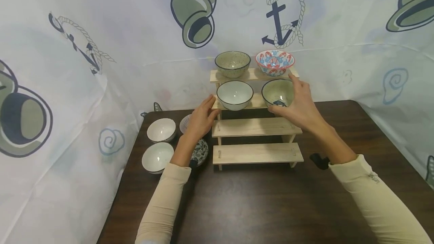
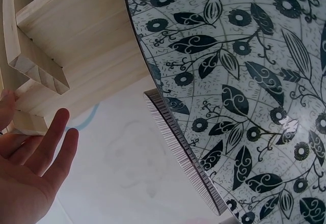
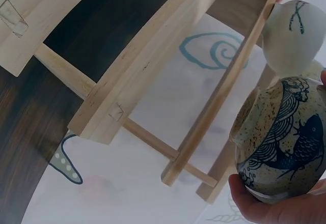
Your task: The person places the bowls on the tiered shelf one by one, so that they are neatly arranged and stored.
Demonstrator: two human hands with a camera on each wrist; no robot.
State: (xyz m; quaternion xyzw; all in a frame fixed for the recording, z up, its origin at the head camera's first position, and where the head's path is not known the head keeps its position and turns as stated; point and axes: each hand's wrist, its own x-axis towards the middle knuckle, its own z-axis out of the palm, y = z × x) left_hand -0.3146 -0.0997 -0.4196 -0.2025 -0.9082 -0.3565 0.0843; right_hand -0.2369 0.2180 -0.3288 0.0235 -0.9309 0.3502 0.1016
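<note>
My right hand (image 1: pixel 301 104) grips a speckled bowl (image 1: pixel 276 91) with a blue fish outside (image 3: pixel 300 142), at the right end of the stand's second-highest shelf. The thumb lies low on its front and the fingers lie along its right side. Whether its foot touches the shelf is hidden. My left hand (image 1: pixel 200 119), fingers extended, touches the left end of that shelf on the wooden stand (image 1: pixel 257 153). Beside the held bowl sits a white bowl (image 1: pixel 235 95) with a dark rim. Above are a speckled beige bowl (image 1: pixel 233 63) and a red-and-blue patterned bowl (image 1: pixel 274 62).
Left of the stand, two white bowls (image 1: pixel 161 130) stand on the dark table (image 1: pixel 264 206). Partly behind my left arm are a ribbed bowl (image 1: pixel 184 123) and a dark floral bowl (image 1: pixel 200 151). A black object (image 1: pixel 319 161) lies by my right wrist. Printed cloth hangs behind.
</note>
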